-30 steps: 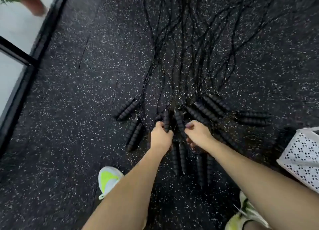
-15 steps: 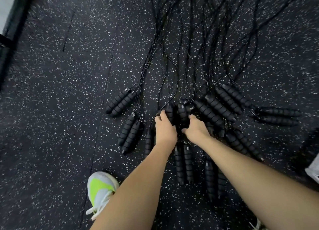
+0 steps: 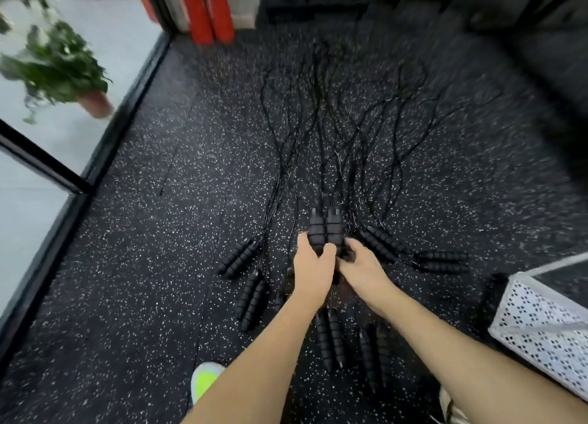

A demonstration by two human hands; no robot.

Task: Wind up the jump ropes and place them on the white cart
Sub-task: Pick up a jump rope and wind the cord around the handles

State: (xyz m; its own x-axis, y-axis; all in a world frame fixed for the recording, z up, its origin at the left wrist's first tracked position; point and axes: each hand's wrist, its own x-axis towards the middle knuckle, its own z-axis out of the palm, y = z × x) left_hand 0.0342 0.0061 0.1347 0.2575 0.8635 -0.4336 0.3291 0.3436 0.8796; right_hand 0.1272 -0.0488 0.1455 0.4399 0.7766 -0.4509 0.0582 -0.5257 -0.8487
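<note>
Several black jump ropes lie on the speckled black floor, their ribbed handles fanned out near me and thin cords (image 3: 331,131) running away. My left hand (image 3: 310,269) grips a pair of handles (image 3: 326,229) held side by side and lifted above the others. My right hand (image 3: 361,264) is beside it, fingers curled against the lower ends of the same pair. More handle pairs lie at the left (image 3: 240,256), right (image 3: 383,244) and below my arms (image 3: 331,337). The white perforated cart (image 3: 547,325) stands at the right edge.
A potted plant (image 3: 60,67) stands behind glass at the upper left, with a black frame (image 3: 105,143) along the floor edge. Red cylinders (image 3: 208,10) stand at the back. My yellow-green shoe (image 3: 203,380) is at the bottom.
Both hands have brought one pair of handles together and raised it off the floor. The view has tilted up, so the plant, the red cylinders and the cart now show.
</note>
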